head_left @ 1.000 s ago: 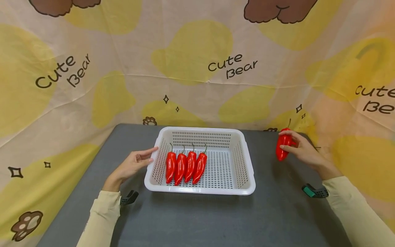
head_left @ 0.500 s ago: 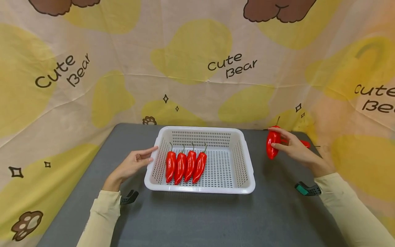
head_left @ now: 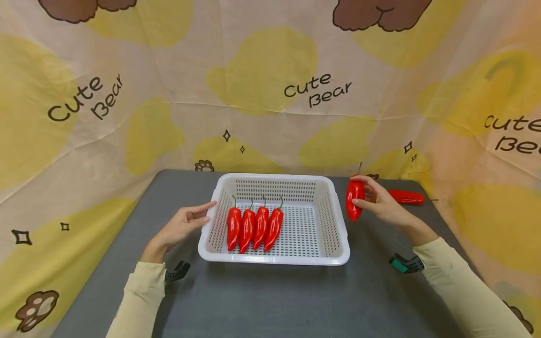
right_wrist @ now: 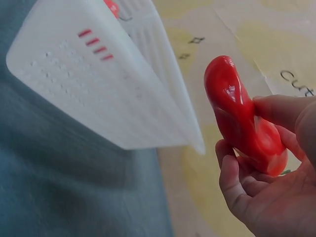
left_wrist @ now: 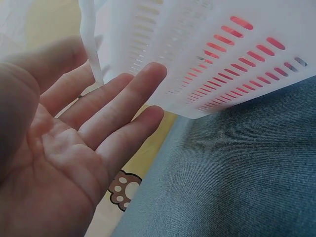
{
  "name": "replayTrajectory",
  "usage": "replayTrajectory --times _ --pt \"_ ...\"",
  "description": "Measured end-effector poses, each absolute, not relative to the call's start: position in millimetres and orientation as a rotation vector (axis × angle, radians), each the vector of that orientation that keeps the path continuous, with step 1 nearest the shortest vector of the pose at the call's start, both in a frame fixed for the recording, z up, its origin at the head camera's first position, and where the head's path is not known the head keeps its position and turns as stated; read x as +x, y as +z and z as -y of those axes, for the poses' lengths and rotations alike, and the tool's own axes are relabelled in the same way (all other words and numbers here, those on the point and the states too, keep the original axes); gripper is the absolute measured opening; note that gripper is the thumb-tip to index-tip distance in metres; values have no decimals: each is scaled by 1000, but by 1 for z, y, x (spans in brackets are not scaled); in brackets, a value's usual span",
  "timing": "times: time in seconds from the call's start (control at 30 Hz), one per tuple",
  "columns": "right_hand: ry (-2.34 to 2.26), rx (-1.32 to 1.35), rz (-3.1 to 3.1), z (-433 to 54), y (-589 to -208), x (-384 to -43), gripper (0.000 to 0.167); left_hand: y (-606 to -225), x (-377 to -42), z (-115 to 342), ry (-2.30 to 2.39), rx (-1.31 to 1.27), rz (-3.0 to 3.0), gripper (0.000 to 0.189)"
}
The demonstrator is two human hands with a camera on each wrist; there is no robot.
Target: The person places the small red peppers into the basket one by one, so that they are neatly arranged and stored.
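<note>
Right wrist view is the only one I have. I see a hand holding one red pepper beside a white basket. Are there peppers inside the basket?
Observer: Yes, four red peppers lie side by side in the left part of the basket.
Operator: What does the other hand do?
Observer: The left hand rests with straight fingers against the basket's left wall.
Operator: Is any pepper outside?
Observer: One more pepper lies on the table behind the right hand, which grips the held pepper just outside the basket's right rim.
</note>
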State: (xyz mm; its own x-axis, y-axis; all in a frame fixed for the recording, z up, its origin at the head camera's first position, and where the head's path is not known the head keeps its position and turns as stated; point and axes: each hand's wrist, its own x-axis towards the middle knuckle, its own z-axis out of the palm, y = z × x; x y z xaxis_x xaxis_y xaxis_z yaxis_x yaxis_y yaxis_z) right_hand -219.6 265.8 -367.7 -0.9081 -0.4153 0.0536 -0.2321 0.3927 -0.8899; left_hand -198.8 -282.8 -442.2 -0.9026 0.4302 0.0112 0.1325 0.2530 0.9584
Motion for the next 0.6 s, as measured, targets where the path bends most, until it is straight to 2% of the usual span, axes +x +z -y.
replayTrajectory --times 0.6 --pt "-1575 -755 -2358 -212 -379 -213 66 -442 -200 283 1696 507 -2276 59"
